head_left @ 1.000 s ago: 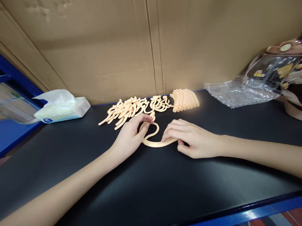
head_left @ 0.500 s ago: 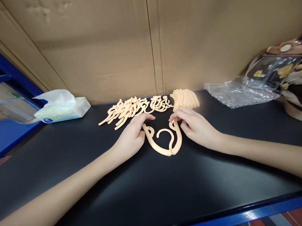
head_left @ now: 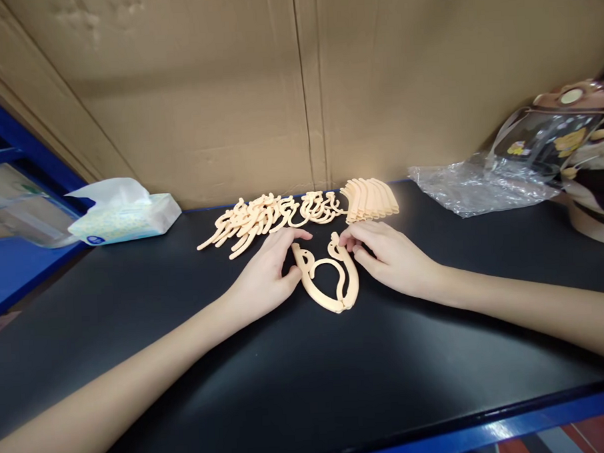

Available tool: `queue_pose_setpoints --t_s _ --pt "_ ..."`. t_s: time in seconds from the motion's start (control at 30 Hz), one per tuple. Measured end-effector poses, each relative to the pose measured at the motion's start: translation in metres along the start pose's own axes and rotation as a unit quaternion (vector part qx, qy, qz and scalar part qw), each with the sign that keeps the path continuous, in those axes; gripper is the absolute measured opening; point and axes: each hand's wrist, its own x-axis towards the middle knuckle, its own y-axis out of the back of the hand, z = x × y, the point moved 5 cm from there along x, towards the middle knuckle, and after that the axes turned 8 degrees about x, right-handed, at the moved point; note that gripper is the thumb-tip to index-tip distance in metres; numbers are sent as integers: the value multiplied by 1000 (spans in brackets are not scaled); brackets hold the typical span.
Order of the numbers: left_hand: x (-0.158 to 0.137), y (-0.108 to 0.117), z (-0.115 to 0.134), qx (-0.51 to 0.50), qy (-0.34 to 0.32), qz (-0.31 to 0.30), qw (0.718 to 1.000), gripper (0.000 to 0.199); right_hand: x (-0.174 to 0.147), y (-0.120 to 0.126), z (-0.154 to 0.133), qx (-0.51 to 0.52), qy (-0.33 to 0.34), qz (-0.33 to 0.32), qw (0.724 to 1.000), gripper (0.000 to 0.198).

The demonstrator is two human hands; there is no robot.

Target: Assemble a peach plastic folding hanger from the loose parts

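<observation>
A peach plastic folding hanger (head_left: 321, 299) lies on the black tabletop, its two arms folded upward into a narrow V around its curved hook. Round the end of its left arm is my left hand (head_left: 271, 268), the thumb against the outer side and the index finger curving over the tip. My right hand (head_left: 391, 256) has its bent fingers on the upper end of the right arm. Behind my hands lies a heap of loose peach hanger parts with hooks (head_left: 256, 215). Right of that heap, curved peach arm pieces (head_left: 368, 198) lie in a neat row.
A tissue pack (head_left: 126, 217) stands at the back left, near a blue shelf frame (head_left: 33, 145). Crumpled clear plastic (head_left: 480, 185) and a transparent bottle with a brown lid (head_left: 548, 135) are at the back right. Cardboard (head_left: 200, 91) walls off the table's rear.
The hanger's arms have swung closer together at their upper ends. My left hand has shifted slightly right, its thumb now against the left arm; the right fingers have moved slightly.
</observation>
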Motion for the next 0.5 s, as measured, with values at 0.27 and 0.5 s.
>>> queue_pose_setpoints --t_s 0.27,0.5 --pt "0 0 2 17 -7 -8 1000 42 -1 0 -2 -15 7 2 1000 14" --pt "1 0 3 18 -12 -10 1000 41 -1 1 -2 -18 7 6 1000 14"
